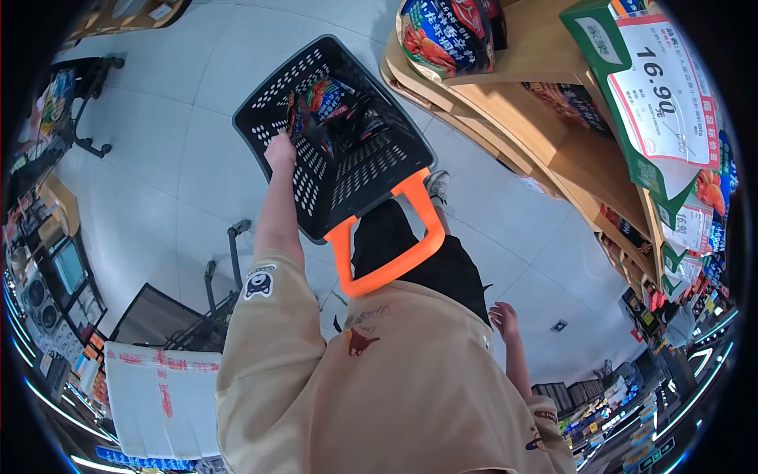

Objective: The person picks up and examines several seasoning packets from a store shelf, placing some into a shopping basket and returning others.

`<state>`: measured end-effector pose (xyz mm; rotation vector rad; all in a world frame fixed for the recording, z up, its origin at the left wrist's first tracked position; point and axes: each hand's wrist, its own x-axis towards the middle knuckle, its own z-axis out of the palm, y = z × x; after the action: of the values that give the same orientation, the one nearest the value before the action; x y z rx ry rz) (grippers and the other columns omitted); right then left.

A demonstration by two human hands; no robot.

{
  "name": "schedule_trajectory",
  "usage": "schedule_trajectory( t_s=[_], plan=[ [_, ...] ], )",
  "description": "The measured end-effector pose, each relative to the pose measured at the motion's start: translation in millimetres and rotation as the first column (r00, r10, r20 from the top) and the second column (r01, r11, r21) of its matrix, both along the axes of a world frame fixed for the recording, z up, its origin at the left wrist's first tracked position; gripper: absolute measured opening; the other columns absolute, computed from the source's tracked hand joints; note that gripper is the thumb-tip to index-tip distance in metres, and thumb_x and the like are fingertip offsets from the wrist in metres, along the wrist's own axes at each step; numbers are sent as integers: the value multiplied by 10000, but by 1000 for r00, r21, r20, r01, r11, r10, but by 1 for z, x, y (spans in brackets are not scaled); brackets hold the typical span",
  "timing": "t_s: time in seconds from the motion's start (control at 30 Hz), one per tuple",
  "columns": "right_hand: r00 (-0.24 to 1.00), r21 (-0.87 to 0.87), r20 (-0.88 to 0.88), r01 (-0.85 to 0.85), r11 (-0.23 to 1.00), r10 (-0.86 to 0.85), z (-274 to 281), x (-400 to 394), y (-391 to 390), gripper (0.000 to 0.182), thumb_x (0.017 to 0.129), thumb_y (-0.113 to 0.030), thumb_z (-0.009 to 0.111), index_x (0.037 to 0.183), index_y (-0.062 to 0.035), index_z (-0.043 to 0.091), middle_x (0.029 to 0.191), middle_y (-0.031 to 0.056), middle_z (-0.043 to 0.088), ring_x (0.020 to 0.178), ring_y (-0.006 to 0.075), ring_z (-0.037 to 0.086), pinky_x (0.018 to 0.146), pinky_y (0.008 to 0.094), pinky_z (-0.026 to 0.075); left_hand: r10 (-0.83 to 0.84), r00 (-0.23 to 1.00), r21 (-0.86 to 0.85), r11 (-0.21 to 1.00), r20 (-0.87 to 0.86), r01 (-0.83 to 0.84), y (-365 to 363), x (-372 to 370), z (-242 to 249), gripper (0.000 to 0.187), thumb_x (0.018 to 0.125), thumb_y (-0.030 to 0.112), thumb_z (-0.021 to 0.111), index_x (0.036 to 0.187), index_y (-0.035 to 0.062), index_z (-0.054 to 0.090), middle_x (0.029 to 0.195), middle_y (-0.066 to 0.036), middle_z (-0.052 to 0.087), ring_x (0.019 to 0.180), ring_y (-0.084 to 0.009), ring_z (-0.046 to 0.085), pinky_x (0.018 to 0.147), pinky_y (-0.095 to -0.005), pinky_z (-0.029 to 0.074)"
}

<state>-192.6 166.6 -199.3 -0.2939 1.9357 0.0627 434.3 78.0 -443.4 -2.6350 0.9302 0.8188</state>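
My left hand [280, 150] reaches over the side of a black shopping basket [371, 170] with an orange handle [387, 276]. Its fingers are closed at the edge of a dark, colourful food packet [296, 117], held upright inside. Beside that packet, another blue and red food packet [328, 99] lies in the basket among darker packs that I cannot make out. The basket stands tilted on the floor, its handle toward my body. My right hand [504, 317] hangs at my side, holding nothing, its fingers loosely bent and apart.
A wooden shelf [466, 103] on the right bears food packets [446, 35] and a price tag [659, 91] reading 16.90. At lower left are a white taped box [162, 399] and a folded cart [209, 316]. Another wheeled cart [87, 110] stands at far left.
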Motion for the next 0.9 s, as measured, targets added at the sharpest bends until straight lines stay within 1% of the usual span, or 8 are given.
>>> schedule_trajectory(
  t_s=[0.13, 0.33, 0.37, 0.63, 0.73, 0.83, 0.87, 0.9],
  plan=[
    [1000, 0, 3, 24, 1000, -24, -1, 3, 5, 207, 814, -232, 428, 954, -93, 489, 831, 46, 560, 743, 123, 535, 628, 243, 425, -17, 997, 27, 999, -72, 19, -5, -19, -5, 190, 747, 125, 451, 904, 87, 552, 900, -136, 580, 847, -281, 566, 696, -390, 459],
    [1000, 3, 12, 23, 1000, -23, -7, 13, 5, 210, 807, -247, 439, 943, -97, 492, 841, 47, 563, 753, 122, 539, 638, 236, 413, -41, 974, -76, 997, -224, 25, 1, -79, -11, 226, 752, 219, 423, 855, 84, 572, 849, -167, 583, 812, -311, 568, 694, -416, 454],
    [1000, -8, 22, 21, 1000, -21, -9, 13, 4, 204, 810, -243, 436, 940, -97, 494, 839, 46, 564, 752, 123, 540, 634, 234, 413, 3, 959, -105, 994, -282, -33, 6, -89, -11, 228, 749, 221, 423, 844, 79, 575, 840, -176, 581, 803, -313, 566, 695, -411, 454],
    [1000, -131, 15, 2, 991, 0, -23, 18, -18, 181, 816, -233, 443, 916, -95, 504, 803, 29, 558, 711, 107, 520, 632, 223, 412, -19, 870, -158, 985, -493, -68, 35, -146, 22, 217, 740, 209, 431, 829, 77, 578, 797, -186, 579, 796, -320, 558, 694, -399, 451],
    [980, -468, -15, -183, 864, 199, -45, 17, -55, 148, 827, -203, 473, 845, -63, 516, 730, 5, 546, 669, 81, 495, 621, 208, 394, -60, 850, -253, 964, -524, -88, 43, -156, 30, 210, 738, 210, 450, 823, 68, 579, 778, -178, 584, 777, -310, 565, 689, -387, 451],
    [888, -745, -116, -374, 553, 445, -36, 54, -129, 171, 832, -193, 486, 775, -34, 508, 670, 0, 515, 634, 55, 446, 594, 200, 372, -8, 792, -298, 929, -610, -220, 49, -164, 43, 206, 734, 210, 462, 809, 58, 579, 750, -164, 590, 747, -301, 574, 682, -374, 452],
    [876, -762, -188, -415, 496, 445, -25, 73, -155, 200, 831, -214, 493, 771, -24, 508, 669, 0, 510, 650, 63, 447, 600, 205, 371, -26, 803, -324, 922, -596, -211, 48, -165, 56, 202, 738, 202, 465, 812, 49, 573, 719, -145, 595, 710, -277, 584, 655, -353, 455],
    [799, -735, -363, -562, 380, 478, -16, 89, -181, 185, 826, -175, 485, 800, 7, 502, 668, 50, 526, 680, 111, 496, 648, 238, 404, -38, 806, -340, 918, -590, -205, 47, -167, 66, 202, 738, 202, 465, 812, 49, 573, 719, -145, 595, 710, -277, 584, 655, -353, 455]
  ],
)
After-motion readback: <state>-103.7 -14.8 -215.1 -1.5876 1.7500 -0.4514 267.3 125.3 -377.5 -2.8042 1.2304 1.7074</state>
